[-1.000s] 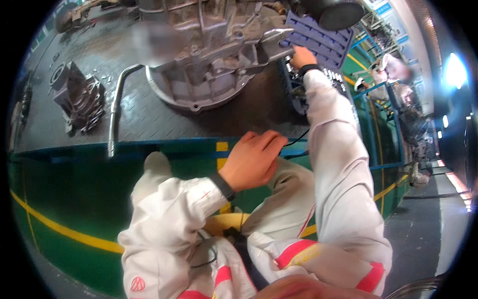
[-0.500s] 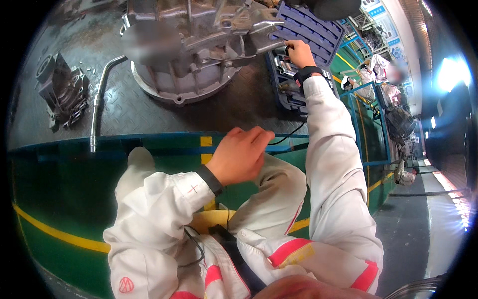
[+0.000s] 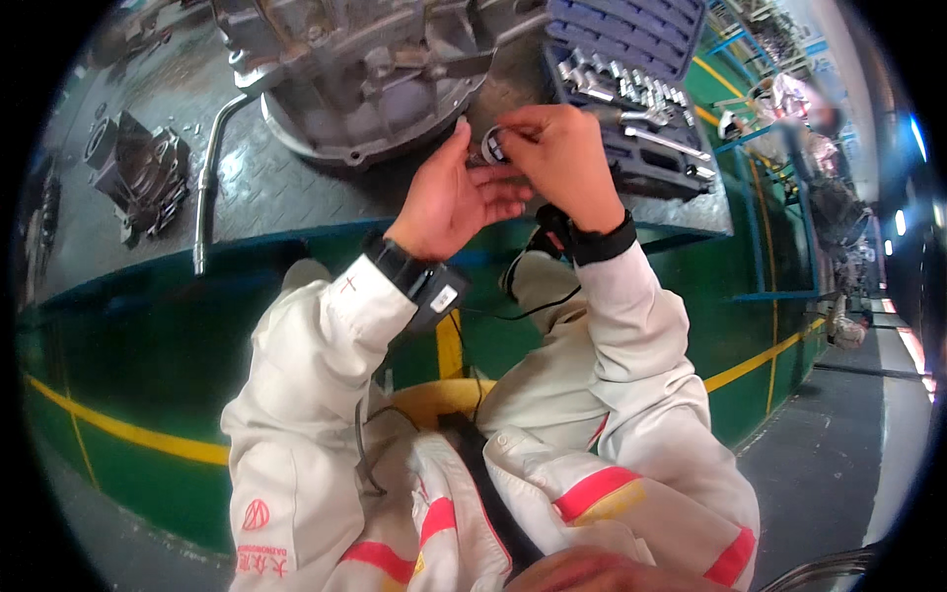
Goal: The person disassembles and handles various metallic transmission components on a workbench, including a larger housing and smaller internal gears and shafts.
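Between the thumb and fingers of my right hand (image 3: pixel 562 153) is a short, round, shiny socket (image 3: pixel 494 145), its open end showing. My left hand (image 3: pixel 449 202) lies palm up just beside it, thumb raised and fingers stretched toward my right hand; it is open. Both hands are over the bench's front edge, close to a large grey metal gear housing (image 3: pixel 345 109). A dark blue socket case (image 3: pixel 646 183) lies open to the right, with several chrome sockets (image 3: pixel 631 84) and a ratchet handle (image 3: pixel 666 143) in it.
A long bent chrome wrench (image 3: pixel 205 187) leans past the bench's (image 3: pixel 266 192) front edge. Left of it sits a smaller metal casting (image 3: pixel 138 173). Black cables run from my wrists. People (image 3: pixel 784 99) work behind blue railings at the far right.
My right hand has come from the socket case toward the middle with the socket. My left hand has risen and opened beside it. The head view has shifted, showing more of the case.
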Available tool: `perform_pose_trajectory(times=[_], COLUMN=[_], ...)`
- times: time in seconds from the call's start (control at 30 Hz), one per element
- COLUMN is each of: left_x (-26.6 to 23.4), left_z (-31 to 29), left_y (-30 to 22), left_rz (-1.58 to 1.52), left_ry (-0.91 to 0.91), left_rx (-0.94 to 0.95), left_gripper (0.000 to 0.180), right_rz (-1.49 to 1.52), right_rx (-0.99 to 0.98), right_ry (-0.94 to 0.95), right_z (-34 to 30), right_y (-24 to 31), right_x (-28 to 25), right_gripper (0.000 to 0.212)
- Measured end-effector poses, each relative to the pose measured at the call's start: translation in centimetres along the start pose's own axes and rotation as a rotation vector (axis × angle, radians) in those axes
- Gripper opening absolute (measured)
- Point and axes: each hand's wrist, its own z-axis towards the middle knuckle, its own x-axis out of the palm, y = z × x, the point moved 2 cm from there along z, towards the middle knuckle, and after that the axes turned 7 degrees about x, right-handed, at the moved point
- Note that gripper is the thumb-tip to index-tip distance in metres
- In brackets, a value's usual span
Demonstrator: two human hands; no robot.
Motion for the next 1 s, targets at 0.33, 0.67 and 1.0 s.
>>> perform_pose_trajectory(times=[0.33,0.67,1.0], left_x=[0.0,1.3,-0.3], left_z=[-1.3,-1.1,-2.6], left_y=[-1.8,-0.5,-3.5], left_rz=[0.541,0.865,1.031], left_ry=[-0.237,-0.172,-0.349], left_rx=[0.464,0.644,0.772], left_gripper=[0.036,0.039,0.037], right_rz=[1.482,1.869,1.84], right_rx=[0.757,0.817,0.52], right_ry=[0.133,0.369,0.423], right_z=[-4.4,-5.2,-5.4], right_y=[-2.2,-1.3,-1.9], right_x=[4.3,5.7,2.7], right_gripper=[0.05,0.044,0.043])
